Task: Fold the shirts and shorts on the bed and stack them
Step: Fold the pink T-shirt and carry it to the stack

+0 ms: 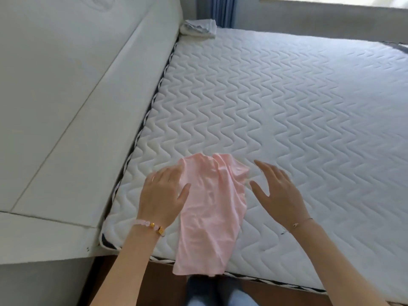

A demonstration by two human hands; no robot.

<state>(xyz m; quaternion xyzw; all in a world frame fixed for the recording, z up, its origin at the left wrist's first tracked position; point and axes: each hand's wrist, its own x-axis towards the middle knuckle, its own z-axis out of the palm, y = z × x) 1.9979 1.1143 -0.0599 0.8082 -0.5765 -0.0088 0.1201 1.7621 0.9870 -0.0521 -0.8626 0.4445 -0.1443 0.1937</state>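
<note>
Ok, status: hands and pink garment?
Left hand rests on pink garment, right hand open beside it. Garment crumpled, overhanging mattress edge. Cloth pile far corner.

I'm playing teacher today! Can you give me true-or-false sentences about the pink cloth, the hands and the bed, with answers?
1. The pink garment hangs over the near edge of the mattress. True.
2. The right hand grips the garment. False: it is open beside it, holding nothing.
3. The left hand touches the garment. True.
4. The garment is neatly folded. False: it lies crumpled.
5. A pale cloth pile sits at the mattress's far corner. True.
</note>
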